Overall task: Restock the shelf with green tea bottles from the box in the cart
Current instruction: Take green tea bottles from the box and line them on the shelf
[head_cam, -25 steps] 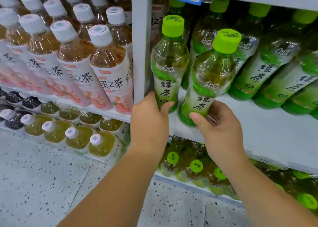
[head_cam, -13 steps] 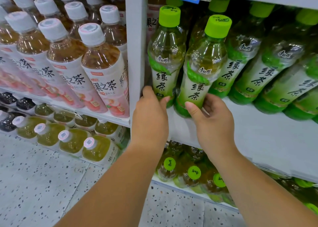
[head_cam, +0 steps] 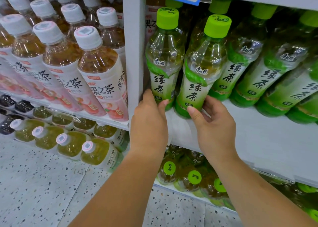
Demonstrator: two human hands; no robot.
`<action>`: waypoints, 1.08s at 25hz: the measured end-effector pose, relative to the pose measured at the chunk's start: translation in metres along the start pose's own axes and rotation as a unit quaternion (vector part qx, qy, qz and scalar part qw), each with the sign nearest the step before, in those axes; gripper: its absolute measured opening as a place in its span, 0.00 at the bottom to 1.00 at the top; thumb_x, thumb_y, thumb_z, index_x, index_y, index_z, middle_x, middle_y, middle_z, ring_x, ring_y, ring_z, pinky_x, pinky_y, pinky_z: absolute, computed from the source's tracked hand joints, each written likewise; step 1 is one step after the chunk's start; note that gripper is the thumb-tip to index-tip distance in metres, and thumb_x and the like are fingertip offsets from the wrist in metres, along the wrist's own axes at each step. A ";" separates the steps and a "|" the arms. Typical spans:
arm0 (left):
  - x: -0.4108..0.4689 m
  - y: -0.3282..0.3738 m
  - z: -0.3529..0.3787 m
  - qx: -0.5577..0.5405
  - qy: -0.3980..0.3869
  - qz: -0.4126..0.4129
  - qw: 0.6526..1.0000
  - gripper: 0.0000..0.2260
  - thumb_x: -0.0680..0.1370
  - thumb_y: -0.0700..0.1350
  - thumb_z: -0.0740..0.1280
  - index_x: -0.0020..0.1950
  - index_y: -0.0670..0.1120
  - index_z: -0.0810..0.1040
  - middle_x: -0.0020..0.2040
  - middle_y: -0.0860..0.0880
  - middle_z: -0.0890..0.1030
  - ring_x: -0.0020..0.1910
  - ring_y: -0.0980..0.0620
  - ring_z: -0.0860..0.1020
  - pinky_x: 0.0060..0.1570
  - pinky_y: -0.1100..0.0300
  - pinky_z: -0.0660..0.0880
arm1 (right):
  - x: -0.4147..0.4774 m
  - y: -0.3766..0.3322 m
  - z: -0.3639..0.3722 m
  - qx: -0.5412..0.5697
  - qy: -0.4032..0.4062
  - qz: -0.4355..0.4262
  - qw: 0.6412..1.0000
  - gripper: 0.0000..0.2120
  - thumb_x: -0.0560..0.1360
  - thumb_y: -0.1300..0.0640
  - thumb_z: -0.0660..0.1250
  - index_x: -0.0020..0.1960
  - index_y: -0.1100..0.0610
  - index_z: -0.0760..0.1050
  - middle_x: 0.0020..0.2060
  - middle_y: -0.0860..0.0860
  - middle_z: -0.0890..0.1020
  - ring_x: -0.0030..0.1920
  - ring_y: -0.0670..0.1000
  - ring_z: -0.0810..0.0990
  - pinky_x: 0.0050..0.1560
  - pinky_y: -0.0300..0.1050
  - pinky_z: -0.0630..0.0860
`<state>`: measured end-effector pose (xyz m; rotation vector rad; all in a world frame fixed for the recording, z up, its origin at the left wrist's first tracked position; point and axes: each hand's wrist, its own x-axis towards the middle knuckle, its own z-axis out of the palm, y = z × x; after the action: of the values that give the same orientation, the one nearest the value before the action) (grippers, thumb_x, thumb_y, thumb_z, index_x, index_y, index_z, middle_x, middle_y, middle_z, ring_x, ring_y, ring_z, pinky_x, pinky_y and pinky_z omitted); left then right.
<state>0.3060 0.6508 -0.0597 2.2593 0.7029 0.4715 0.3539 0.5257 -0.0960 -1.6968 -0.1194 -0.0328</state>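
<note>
Two green tea bottles stand at the front of the white shelf (head_cam: 258, 140), both full of pale yellow-green tea under lime caps. I have my left hand (head_cam: 148, 121) curled round the base of the left bottle (head_cam: 163, 63), thumb and fingers wrapped on its label, hard against the white upright post (head_cam: 133, 54). My right hand (head_cam: 213, 126) grips the base of the right bottle (head_cam: 201, 71), thumb across the front. At three o'clock more green tea bottles (head_cam: 268, 75) lean in rows. At nine o'clock, white-capped bottles (head_cam: 96, 71) hold amber tea.
</note>
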 end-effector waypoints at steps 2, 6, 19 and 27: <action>0.001 0.000 0.001 0.003 -0.003 -0.005 1.000 0.14 0.83 0.51 0.62 0.61 0.42 0.72 0.48 0.42 0.82 0.46 0.38 0.81 0.44 0.44 0.78 | -0.001 0.001 0.002 -0.002 0.008 -0.001 1.000 0.24 0.74 0.60 0.74 0.69 0.55 0.76 0.59 0.42 0.82 0.56 0.30 0.79 0.56 0.26 0.74; 0.000 0.003 0.004 0.006 -0.015 -0.034 0.999 0.12 0.84 0.50 0.61 0.61 0.43 0.69 0.51 0.42 0.81 0.49 0.39 0.80 0.40 0.51 0.72 | -0.002 0.001 0.004 -0.018 0.019 -0.007 1.000 0.26 0.73 0.57 0.75 0.70 0.54 0.76 0.59 0.42 0.83 0.57 0.34 0.80 0.61 0.33 0.76; -0.007 0.008 -0.012 0.026 -0.066 -0.018 0.997 0.23 0.81 0.42 0.62 0.75 0.42 0.63 0.64 0.40 0.78 0.62 0.40 0.78 0.60 0.49 0.76 | 0.003 0.003 -0.003 0.009 -0.038 0.033 0.999 0.26 0.75 0.58 0.74 0.72 0.55 0.73 0.63 0.46 0.81 0.62 0.42 0.80 0.67 0.48 0.76; -0.018 0.009 -0.047 -0.022 -0.178 -0.039 0.983 0.27 0.82 0.48 0.63 0.80 0.46 0.61 0.76 0.47 0.70 0.74 0.48 0.69 0.71 0.55 0.66 | -0.022 -0.030 -0.013 -0.047 -0.080 0.126 0.988 0.20 0.83 0.48 0.60 0.74 0.47 0.69 0.64 0.39 0.76 0.63 0.39 0.74 0.67 0.40 0.68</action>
<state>0.2712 0.6587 -0.0235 2.1851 0.5863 0.0407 0.3301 0.5153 -0.0662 -1.7963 -0.0223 0.2911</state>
